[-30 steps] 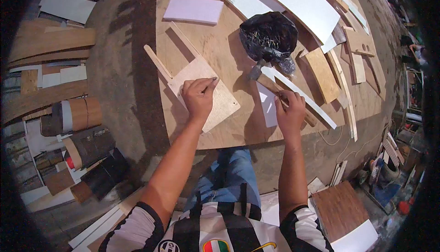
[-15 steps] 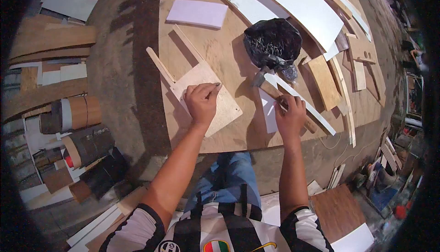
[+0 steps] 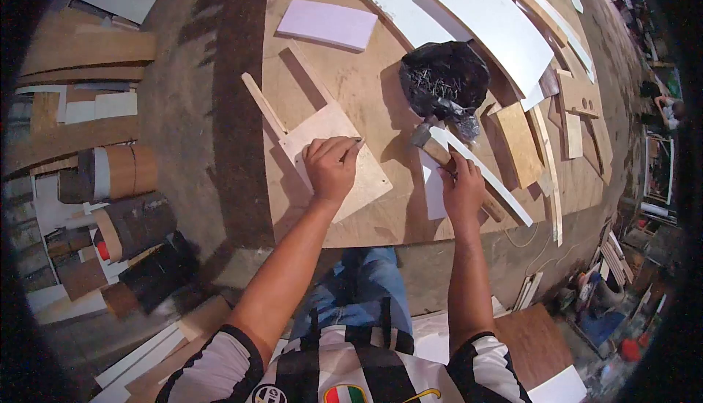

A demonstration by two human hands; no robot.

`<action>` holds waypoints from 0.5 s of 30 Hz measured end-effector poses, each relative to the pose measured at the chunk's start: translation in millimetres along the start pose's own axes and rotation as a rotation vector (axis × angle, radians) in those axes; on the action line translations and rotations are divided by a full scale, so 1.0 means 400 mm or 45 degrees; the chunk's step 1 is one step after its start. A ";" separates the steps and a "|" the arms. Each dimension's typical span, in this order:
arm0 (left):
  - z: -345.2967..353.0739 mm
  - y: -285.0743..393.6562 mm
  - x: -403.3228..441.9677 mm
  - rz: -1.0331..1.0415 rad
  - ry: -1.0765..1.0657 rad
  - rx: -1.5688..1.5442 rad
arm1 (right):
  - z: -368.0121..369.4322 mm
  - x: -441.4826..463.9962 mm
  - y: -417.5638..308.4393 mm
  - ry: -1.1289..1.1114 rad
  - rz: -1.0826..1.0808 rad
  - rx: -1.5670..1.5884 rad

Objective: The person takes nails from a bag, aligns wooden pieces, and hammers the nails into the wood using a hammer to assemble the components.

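Note:
My left hand (image 3: 332, 171) rests on a pale wooden board (image 3: 370, 187), thumb and fingers pinched on a small dark piece at the board's far right corner, apparently a nail (image 3: 359, 140). Two narrow wooden strips (image 3: 265, 106) extend from the board's far side. My right hand (image 3: 463, 185) closes its fingers around the handle of a hammer (image 3: 433, 146) lying on the table, over white strips. The handle's end shows beyond the hand. Beyond the hammer head sits a black plastic bag (image 3: 469, 62), opened, with many nails inside.
The plywood table (image 3: 351, 233) bears a lilac panel (image 3: 327, 23) at the far left and white panels (image 3: 494, 22) at the far right. A wood block (image 3: 518, 145) and long strips lie right of the hammer. Stacked boards (image 3: 80, 58) stand on the left floor.
The view has shifted slightly, so the table's things appear lower and farther right. My right hand has moved a little up the hammer handle toward the head. My left hand stays at the board's corner.

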State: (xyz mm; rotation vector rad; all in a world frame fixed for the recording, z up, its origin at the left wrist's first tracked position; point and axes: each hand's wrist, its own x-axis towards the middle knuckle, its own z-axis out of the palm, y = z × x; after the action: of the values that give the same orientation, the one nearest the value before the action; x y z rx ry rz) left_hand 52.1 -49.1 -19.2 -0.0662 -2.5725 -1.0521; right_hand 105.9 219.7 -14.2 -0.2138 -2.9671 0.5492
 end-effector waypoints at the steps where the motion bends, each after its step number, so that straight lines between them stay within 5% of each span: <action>1: -0.002 0.001 0.001 0.003 0.003 0.002 | 0.002 -0.001 0.002 0.001 -0.010 0.012; 15: 0.009 -0.017 -0.008 0.032 0.010 0.007 | -0.082 -0.047 -0.059 -0.068 0.028 0.314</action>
State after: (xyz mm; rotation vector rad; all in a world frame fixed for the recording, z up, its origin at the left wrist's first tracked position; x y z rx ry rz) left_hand 52.9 -51.0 -27.4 -0.0930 -2.5610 -1.0342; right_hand 126.3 206.1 23.1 -0.2110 -2.9129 0.9288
